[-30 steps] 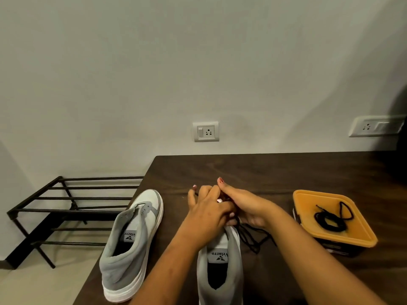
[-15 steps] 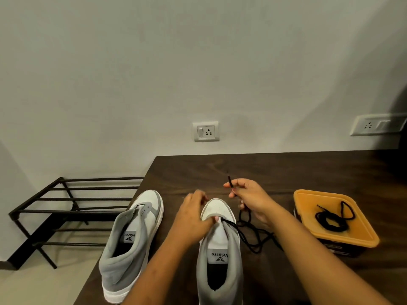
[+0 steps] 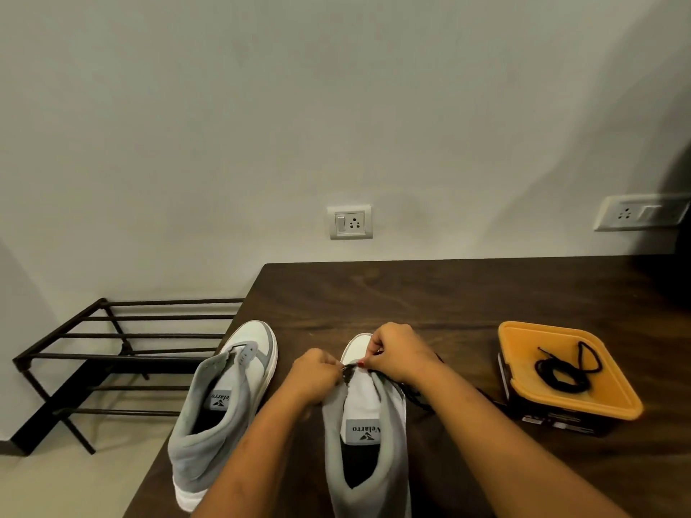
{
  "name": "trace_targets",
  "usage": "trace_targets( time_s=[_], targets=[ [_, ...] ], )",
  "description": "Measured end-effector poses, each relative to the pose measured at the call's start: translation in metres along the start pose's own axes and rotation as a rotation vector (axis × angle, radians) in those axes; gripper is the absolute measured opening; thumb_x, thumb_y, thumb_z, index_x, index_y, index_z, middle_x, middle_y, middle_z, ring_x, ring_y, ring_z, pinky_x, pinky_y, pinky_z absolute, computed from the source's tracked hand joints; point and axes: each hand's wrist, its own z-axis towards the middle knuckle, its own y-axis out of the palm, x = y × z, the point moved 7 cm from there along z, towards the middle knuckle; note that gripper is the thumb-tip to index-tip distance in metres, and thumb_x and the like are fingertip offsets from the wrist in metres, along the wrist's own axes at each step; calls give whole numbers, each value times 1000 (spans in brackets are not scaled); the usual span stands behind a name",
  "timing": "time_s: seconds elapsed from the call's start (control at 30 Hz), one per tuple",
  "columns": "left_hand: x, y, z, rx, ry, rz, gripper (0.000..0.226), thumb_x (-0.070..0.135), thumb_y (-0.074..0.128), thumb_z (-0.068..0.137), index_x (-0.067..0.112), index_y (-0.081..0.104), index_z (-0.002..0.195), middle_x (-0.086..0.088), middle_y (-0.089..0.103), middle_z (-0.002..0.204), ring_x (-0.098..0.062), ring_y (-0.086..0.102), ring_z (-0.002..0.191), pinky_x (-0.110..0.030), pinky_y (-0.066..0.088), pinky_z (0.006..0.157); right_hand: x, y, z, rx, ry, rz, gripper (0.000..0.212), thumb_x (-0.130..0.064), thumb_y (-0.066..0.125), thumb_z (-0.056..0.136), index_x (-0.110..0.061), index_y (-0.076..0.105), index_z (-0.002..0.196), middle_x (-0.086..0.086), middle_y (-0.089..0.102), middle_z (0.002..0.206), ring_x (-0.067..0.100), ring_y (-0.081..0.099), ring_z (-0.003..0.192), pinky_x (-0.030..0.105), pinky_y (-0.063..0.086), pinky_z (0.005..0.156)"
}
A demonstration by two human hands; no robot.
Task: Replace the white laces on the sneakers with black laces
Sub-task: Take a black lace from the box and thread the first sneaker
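Observation:
Two white and grey high-top sneakers stand on the dark wooden table, toes pointing away from me. The right sneaker is in front of me with a black lace running from its lower eyelets and trailing off to its right. My left hand pinches the sneaker's left eyelet flap. My right hand pinches the lace just above the tongue, close to the left hand. The left sneaker stands unlaced at the table's left edge. No white laces are in view.
An orange lid on a dark box sits at the right with a second coiled black lace on it. A black metal rack stands on the floor left of the table. Wall sockets are behind.
My right hand, which held the lace tip raised beyond the toe, has come back down to the eyelets beside my left hand. The left hand stays on the sneaker.

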Motion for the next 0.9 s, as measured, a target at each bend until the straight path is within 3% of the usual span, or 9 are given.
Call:
trace_targets(
  time_s=[0.1, 0.23, 0.33, 0.53, 0.8, 0.9],
  targets=[
    [-9, -2, 1, -32, -36, -129, 25, -7, 49, 79, 2, 72, 82, -8, 55, 62, -15, 39, 51, -20, 30, 46, -9, 1, -2, 0, -24, -57, 26, -32, 70, 82, -7, 71, 75, 7, 72, 80, 26, 66, 83, 34, 52, 68],
    [-12, -3, 1, -77, -39, -200, 24, -10, 46, 81, 0, 68, 82, -11, 53, 64, -14, 37, 48, -17, 29, 42, -14, 4, -3, 20, -1, -113, 24, -31, 70, 81, -14, 66, 65, 3, 65, 74, 25, 61, 76, 28, 45, 62],
    [-15, -3, 4, -79, -52, -235, 26, -10, 46, 82, 5, 67, 79, -15, 57, 74, -17, 43, 56, -23, 34, 51, -14, 9, -4, 31, 15, -90, 16, -34, 70, 81, -18, 75, 82, 1, 72, 89, 22, 65, 84, 27, 48, 65],
    [-24, -1, 9, -114, -76, -348, 29, -14, 42, 81, -4, 66, 92, -21, 60, 81, -24, 52, 69, -26, 41, 59, -11, 19, -6, 60, 45, -11, 23, -38, 61, 89, -19, 70, 80, 2, 69, 92, 23, 64, 89, 30, 47, 66],
    [-25, -3, 6, -149, -88, -422, 31, -15, 41, 81, -11, 63, 103, -19, 63, 79, -19, 58, 62, -20, 47, 52, -15, 24, -7, 83, 40, -64, 16, -32, 58, 90, -20, 69, 89, 0, 69, 99, 22, 64, 92, 33, 53, 76],
    [-21, -1, 3, -174, -76, -430, 32, -16, 39, 82, -12, 64, 103, -17, 65, 75, -18, 60, 60, -21, 49, 52, -17, 25, -7, 105, 27, -149, 14, -25, 55, 92, -20, 68, 94, 2, 68, 102, 24, 64, 94, 31, 49, 71]
  ],
)
